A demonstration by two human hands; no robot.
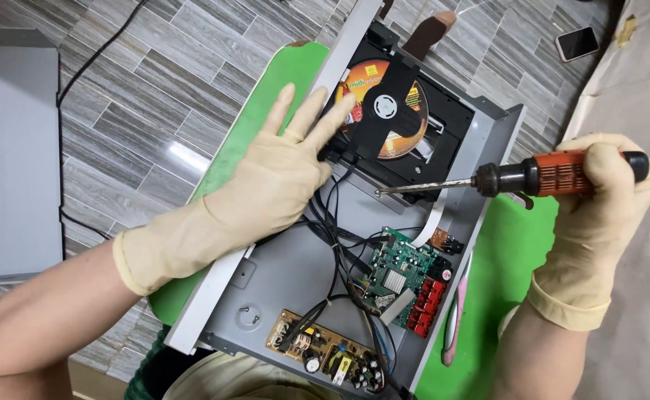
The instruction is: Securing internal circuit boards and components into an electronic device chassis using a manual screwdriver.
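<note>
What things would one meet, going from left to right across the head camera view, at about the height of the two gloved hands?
Flat grey cover panel → left hand in a cream rubber glove → orange disc in the black drive tray → metal shaft of the orange-handled screwdriver → right hand in a cream glove.

Disc [392,111]: partly covered by black clamp bar [380,122] and fingertips of left hand [266,185]. Brown power board [329,355]: lower corner cut by bottom edge. Grey panel [10,155]: cropped at left edge; board components too small to identify.
</note>
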